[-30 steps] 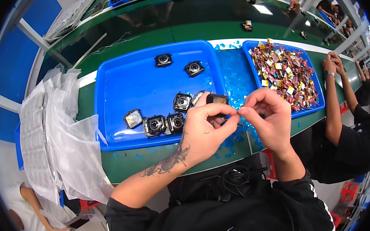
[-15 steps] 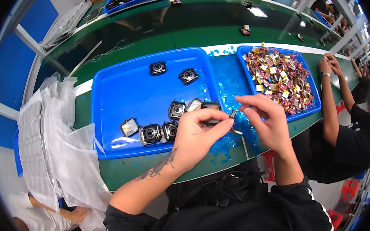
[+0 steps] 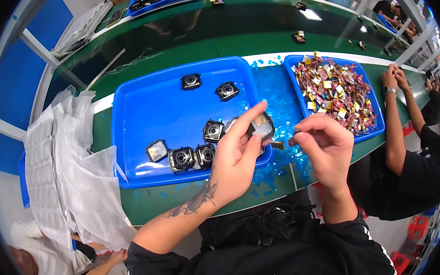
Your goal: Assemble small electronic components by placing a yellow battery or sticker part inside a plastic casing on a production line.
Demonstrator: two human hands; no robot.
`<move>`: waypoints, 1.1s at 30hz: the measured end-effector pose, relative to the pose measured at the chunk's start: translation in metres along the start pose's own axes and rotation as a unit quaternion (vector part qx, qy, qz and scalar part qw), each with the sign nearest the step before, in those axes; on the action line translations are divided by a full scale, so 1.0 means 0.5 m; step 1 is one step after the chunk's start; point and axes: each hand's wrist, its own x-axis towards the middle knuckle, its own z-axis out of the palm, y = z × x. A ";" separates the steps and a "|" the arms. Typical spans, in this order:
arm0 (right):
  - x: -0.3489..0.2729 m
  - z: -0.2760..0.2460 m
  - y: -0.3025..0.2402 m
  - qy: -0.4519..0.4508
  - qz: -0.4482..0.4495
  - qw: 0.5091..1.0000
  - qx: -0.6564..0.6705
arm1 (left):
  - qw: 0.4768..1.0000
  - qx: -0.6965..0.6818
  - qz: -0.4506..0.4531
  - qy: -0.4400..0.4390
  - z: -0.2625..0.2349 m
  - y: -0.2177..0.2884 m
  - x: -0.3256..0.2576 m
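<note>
1. Head view: near the centre of the frame, the left hand (image 3: 234,159) is gripping a black-edged watch case (image 3: 263,127) between thumb and fingers, the forefinger stretching past its upper left edge. The case is being held above the right end of a blue tray (image 3: 146,181).
2. Just right of centre, the right hand (image 3: 329,149) is pinching a small reddish piece (image 3: 292,141) between the tips of thumb and forefinger.
3. Between the hands, a narrow yellowish strip (image 3: 277,145) is showing just beside the case's lower right corner; whether it is joining case and piece, I cannot tell.
4. Left of centre, the tray is holding other watch cases (image 3: 181,159): two are lying toward its upper side, more are sitting lower down, some beside the left hand.
5. Right of centre, a second tray (image 3: 383,124) is carrying a heap of small red, white and yellow parts (image 3: 336,91). Blue film scraps (image 3: 274,99) are covering the table between both trays.
6. White plastic sheets (image 3: 78,169) are draping at the left; at the right, a co-worker in black (image 3: 413,169) is bringing both hands together.
</note>
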 end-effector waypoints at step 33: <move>0.041 0.033 -0.019 -0.044 -0.094 0.977 -0.187 | 0.990 0.093 0.072 -0.078 -0.011 0.008 -0.016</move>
